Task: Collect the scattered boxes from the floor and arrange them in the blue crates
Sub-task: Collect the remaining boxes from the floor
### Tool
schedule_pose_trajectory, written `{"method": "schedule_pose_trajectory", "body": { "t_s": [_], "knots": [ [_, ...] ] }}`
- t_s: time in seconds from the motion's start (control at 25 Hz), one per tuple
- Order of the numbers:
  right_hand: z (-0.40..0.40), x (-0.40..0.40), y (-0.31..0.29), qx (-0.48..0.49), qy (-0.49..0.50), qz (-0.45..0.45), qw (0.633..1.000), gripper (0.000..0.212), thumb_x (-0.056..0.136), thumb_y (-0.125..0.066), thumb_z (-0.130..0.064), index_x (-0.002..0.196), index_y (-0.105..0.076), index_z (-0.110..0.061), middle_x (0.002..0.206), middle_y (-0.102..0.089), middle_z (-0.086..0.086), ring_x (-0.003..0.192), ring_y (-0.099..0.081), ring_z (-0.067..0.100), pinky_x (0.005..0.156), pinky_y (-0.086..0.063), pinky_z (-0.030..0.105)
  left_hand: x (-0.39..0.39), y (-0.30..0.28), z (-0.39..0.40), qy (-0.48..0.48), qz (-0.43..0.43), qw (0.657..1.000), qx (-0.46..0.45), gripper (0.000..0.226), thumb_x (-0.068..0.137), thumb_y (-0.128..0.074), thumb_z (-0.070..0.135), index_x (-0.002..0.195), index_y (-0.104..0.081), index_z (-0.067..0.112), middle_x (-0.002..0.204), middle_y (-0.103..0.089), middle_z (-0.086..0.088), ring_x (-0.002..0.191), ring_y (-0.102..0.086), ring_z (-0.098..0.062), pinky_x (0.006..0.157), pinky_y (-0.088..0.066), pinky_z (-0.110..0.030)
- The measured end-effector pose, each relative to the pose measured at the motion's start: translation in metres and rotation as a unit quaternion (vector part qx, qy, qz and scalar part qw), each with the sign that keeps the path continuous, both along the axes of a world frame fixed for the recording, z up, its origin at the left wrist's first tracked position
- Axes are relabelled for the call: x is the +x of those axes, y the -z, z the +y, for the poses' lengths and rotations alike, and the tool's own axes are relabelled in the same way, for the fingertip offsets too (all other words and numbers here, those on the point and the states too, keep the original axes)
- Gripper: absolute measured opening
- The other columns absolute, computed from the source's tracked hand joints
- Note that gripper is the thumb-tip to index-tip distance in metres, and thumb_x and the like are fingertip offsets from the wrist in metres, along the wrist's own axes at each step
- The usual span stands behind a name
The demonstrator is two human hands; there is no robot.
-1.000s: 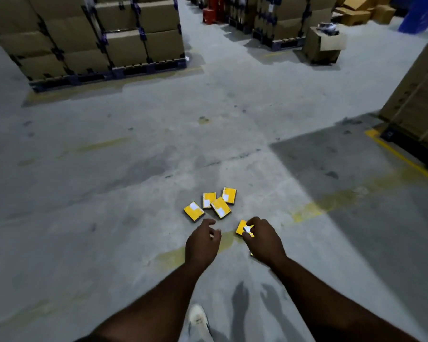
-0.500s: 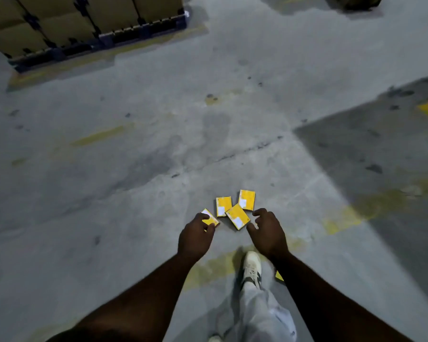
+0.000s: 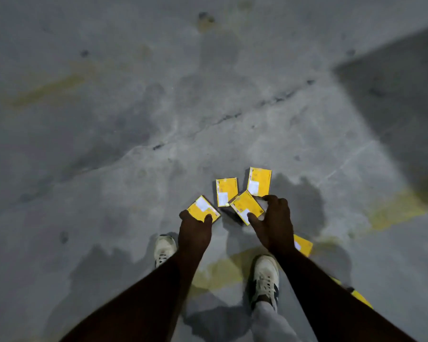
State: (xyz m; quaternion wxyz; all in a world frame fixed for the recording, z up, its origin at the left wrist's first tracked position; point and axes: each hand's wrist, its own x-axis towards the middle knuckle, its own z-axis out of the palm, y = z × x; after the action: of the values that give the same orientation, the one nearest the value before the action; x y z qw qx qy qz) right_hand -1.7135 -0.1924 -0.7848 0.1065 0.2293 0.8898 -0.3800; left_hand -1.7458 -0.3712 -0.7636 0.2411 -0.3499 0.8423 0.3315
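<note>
Several small yellow boxes with white labels lie on the grey concrete floor. My left hand (image 3: 195, 230) grips the leftmost yellow box (image 3: 203, 209) by its near edge. My right hand (image 3: 273, 222) has thumb and fingers around the tilted middle box (image 3: 245, 206), which overlaps the others. Two more boxes lie just beyond: one (image 3: 226, 191) at centre and one (image 3: 259, 181) to its right. Another yellow box (image 3: 303, 245) lies on the floor behind my right wrist, partly hidden. No blue crate is in view.
My two white shoes (image 3: 164, 249) (image 3: 266, 277) stand on a worn yellow floor line (image 3: 223, 272) just below the boxes. A yellow object (image 3: 361, 298) shows under my right forearm. A dark shadowed patch of floor (image 3: 400, 99) spreads at the upper right.
The view has tipped down and closer; the pallets are out of sight. Both hands have reached forward onto boxes: the left closed on the leftmost box, the right on the tilted middle one.
</note>
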Motion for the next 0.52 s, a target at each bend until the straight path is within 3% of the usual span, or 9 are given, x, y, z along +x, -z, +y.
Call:
{"method": "schedule_pose_trajectory", "body": {
  "t_s": [0.12, 0.28, 0.4, 0.52],
  "knots": [
    [-0.014, -0.02, 0.105, 0.021, 0.047, -0.032, 0.998, 0.064, 0.073, -0.08, -0.031, 0.126, -0.05, -0.01, 0.116, -0.048, 0.013, 0.115, -0.047, 0.034, 0.084, -0.044, 0.041, -0.021, 0.117, -0.002, -0.003, -0.065, 0.998, 0.019, 0.071, 0.087, -0.071, 0.04, 0.135, -0.038, 0.0, 0.136, -0.055, -0.021, 0.126, -0.054, -0.036, 0.099, -0.042, -0.037],
    [-0.034, -0.04, 0.221, 0.033, 0.054, -0.058, 0.996, 0.079, 0.069, -0.083, -0.04, 0.13, -0.047, -0.006, 0.123, -0.047, 0.017, 0.118, -0.043, 0.036, 0.089, -0.042, 0.043, -0.036, 0.233, -0.017, -0.013, -0.119, 0.993, 0.002, 0.088, 0.079, -0.075, 0.052, 0.136, -0.036, -0.002, 0.139, -0.049, -0.022, 0.128, -0.051, -0.038, 0.101, -0.042, -0.04],
    [-0.046, -0.047, 0.294, 0.053, 0.041, -0.067, 0.995, 0.089, 0.065, -0.085, -0.047, 0.134, -0.043, -0.008, 0.13, -0.046, 0.017, 0.119, -0.043, 0.036, 0.093, -0.045, 0.046, -0.051, 0.298, -0.031, -0.018, -0.131, 0.991, -0.024, 0.104, 0.076, -0.075, 0.058, 0.146, -0.024, -0.002, 0.145, -0.036, -0.024, 0.134, -0.041, -0.041, 0.108, -0.036, -0.044],
    [-0.047, -0.045, 0.331, 0.099, 0.007, -0.078, 0.992, 0.106, 0.058, -0.089, -0.042, 0.143, -0.034, -0.01, 0.141, -0.04, 0.019, 0.128, -0.038, 0.038, 0.101, -0.042, 0.048, -0.066, 0.332, -0.035, -0.06, -0.145, 0.987, -0.04, 0.124, 0.07, -0.076, 0.065, 0.152, -0.01, 0.0, 0.154, -0.021, -0.022, 0.141, -0.03, -0.042, 0.113, -0.03, -0.049]
  ]
}}
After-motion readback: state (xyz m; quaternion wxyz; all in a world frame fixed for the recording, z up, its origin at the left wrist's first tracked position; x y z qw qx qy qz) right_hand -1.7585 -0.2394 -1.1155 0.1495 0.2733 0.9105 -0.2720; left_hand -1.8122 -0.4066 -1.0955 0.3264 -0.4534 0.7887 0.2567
